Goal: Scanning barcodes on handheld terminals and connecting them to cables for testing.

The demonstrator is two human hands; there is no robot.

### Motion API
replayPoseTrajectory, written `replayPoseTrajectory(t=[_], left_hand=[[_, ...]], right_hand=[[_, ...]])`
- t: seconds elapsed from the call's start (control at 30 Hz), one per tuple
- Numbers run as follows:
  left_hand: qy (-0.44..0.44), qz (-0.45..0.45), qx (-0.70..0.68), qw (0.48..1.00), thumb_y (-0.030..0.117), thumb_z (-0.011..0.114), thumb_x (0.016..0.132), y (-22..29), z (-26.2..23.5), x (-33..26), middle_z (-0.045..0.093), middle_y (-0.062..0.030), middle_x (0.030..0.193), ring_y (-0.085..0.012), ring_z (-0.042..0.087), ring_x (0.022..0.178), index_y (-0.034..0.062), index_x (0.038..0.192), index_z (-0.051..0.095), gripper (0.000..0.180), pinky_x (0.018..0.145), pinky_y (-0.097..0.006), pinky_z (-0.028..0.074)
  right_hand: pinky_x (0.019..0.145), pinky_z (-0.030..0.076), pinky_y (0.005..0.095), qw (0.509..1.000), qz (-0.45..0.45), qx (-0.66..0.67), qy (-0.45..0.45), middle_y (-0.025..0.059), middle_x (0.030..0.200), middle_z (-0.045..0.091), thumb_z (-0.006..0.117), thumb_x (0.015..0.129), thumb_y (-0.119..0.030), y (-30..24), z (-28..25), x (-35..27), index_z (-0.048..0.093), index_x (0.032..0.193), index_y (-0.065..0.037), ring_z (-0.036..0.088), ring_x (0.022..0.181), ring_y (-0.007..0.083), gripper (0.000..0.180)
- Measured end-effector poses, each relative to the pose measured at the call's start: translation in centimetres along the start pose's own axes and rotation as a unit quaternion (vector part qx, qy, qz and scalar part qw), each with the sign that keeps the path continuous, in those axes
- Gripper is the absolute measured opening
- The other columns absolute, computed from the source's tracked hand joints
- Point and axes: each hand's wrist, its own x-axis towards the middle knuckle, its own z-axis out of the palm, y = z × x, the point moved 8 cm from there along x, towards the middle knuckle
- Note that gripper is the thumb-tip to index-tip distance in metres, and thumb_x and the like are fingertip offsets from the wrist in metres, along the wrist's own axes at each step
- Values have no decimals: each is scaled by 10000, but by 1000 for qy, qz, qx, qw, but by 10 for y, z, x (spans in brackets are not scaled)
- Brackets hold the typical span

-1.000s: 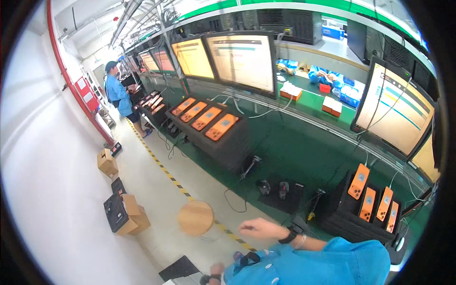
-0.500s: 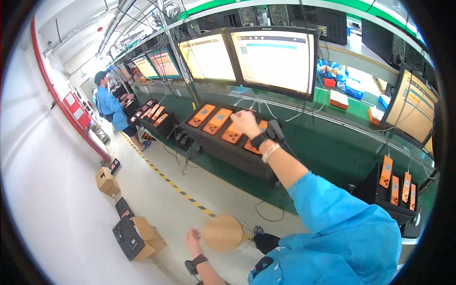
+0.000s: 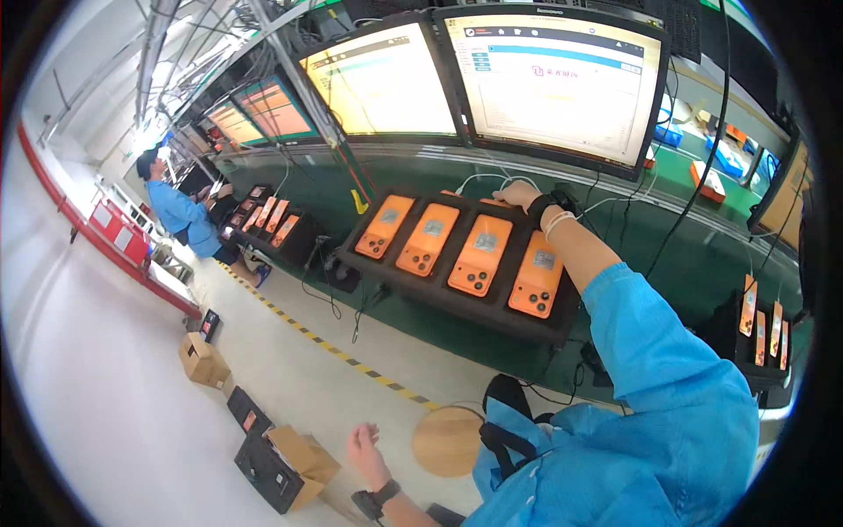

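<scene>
My right hand (image 3: 519, 194) reaches to the back of a black foam tray (image 3: 421, 282). Its fingers look closed at the end of an orange phone (image 3: 493, 203) in the back row, beside a white cable (image 3: 474, 176); what they grip is hidden. In the front row, several orange phones lie camera side toward me, among them one at the left (image 3: 384, 230) and one below my right wrist (image 3: 536, 279). Low over the floor hangs my left hand (image 3: 366, 451), fingers loosely bent and apart, holding nothing, near a round wooden stool (image 3: 448, 443).
Two large monitors (image 3: 553, 88) stand behind the tray. More phones rest in trays at the left (image 3: 279, 230) and right (image 3: 760, 334). A co-worker in blue (image 3: 180, 211) stands far left. Cardboard boxes (image 3: 303, 457) sit by the wall. Black cables (image 3: 338, 299) hang below the bench edge.
My view has moved closer to the tray. My right hand has gone from above the front phones to the back row. My left hand still hangs low and holds nothing.
</scene>
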Motion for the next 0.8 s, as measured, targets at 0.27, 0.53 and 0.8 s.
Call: replayPoseTrajectory(t=[0.27,0.53,0.8], left_hand=[[-200,137,31,970,170,535,991,111,160,112,626,-87,1039,-169,573,975,5,1044,603,186,881,-319,466],[-188,278,93,937,212,437,1022,173,251,234,470,-144,1337,-236,456,1224,4,1408,369,444,1037,-379,386],[-467,149,46,871,274,456,1009,207,310,315,578,-117,1190,-221,539,1117,-12,1279,502,396,1000,-365,408]], right_hand=[[663,560,422,996,-4,77,49,237,756,681,571,867,-135,2,3,-8,701,789,63,705,718,314,250],[569,475,505,972,-138,-150,116,212,657,611,493,995,-235,-69,-1,-83,489,934,-1,631,642,415,241],[600,484,518,971,-59,-168,159,229,696,601,487,982,-211,-79,-2,-91,471,943,20,613,678,440,235]])
